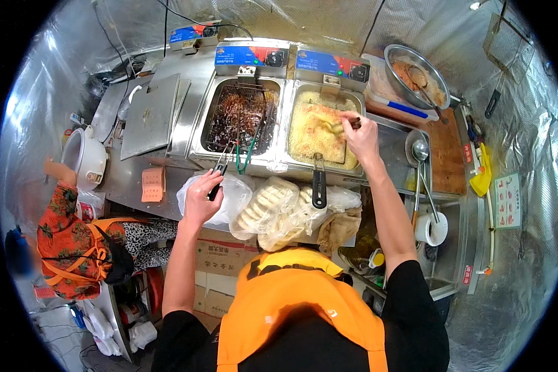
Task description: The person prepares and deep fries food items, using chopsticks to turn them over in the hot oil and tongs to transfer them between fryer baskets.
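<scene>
My left hand (201, 197) grips the black handle (217, 179) of a wire basket (244, 93) set in the left fryer, which holds dark oil (218, 135) with browned food in it. Green-coated tongs (247, 156) rest at that fryer's front rim. Over the right fryer (283, 125), full of pale foaming oil (307, 135), my right hand (362, 139) is closed around a small dark-brown thing (356, 122), perhaps a tool's handle. A yellowish-green piece (332, 126) shows beside its fingertips; whether it is held is unclear. Another black basket handle (319, 188) sticks out over the front edge.
Bags of pale dough pieces (269, 204) lie before the fryers. To the right are a steel bowl (416, 76) of reddish mix, ladles (419, 151) and a sink (439, 265). A person in a red patterned top (69, 242) reaches towards a white cooker (86, 158) at left.
</scene>
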Tool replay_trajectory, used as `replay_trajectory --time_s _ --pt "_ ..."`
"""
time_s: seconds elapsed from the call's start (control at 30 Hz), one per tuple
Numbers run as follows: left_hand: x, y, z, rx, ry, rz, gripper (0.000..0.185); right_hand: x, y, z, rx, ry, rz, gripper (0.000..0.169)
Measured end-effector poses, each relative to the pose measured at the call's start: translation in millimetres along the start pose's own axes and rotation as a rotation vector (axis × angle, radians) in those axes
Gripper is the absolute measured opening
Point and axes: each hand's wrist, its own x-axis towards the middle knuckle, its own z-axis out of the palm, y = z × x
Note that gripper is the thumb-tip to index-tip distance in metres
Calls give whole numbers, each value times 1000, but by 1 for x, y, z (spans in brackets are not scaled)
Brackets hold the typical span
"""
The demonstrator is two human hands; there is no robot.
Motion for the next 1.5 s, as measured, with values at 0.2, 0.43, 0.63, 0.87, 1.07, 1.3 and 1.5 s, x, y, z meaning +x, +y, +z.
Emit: replay_trajectory --time_s 0.2,0.43,0.63,0.87,1.07,1.3,1.5 --pt "-3 -3 3 -11 8 -16 28 -1 -12 -17 97 120 -49 18" --pt "-3 -2 1 5 -9 1 28 11 11 -26 36 230 -4 17" --pt "-1 1 0 -17 -21 0 27 12 9 -8 74 254 6 17" --pt "1 1 3 -13 -6 19 27 10 -2 6 252 301 53 18" --pt "-10 -3 0 -17 15 -27 28 -23 -69 -16 239 336 146 17" --pt "-12 -11 -2 -19 -5 -16 27 -16 -51 -15 219 472 77 17" --pt "-6 -16 0 -38 -10 13 27 2 -27 -5 11 416 158 18"
